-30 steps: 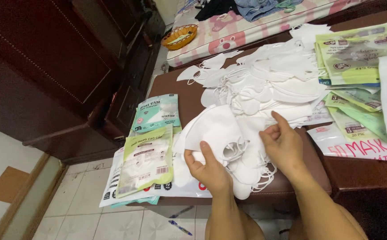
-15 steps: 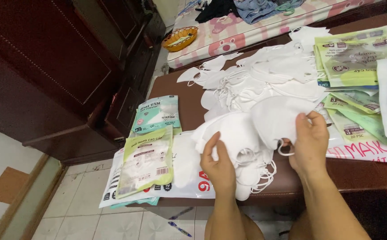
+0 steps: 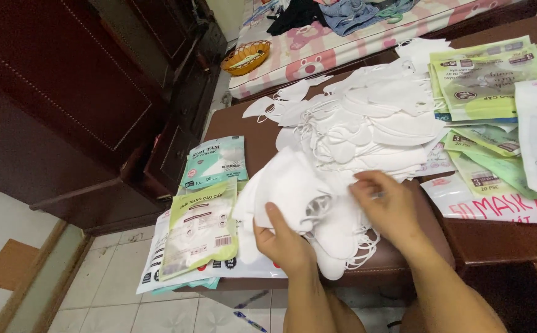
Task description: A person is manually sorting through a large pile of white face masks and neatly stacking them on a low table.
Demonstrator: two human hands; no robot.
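Masks in hand: a small stack of white face masks (image 3: 293,191) lies at the near edge of the brown stool (image 3: 398,262).
Left hand (image 3: 284,243): closed on the stack, thumb on top.
Right hand (image 3: 389,206): fingers bent, touching the masks; whether it grips one, I cannot tell.
Behind: big mask pile (image 3: 373,117).
Left side: green packets (image 3: 203,225).
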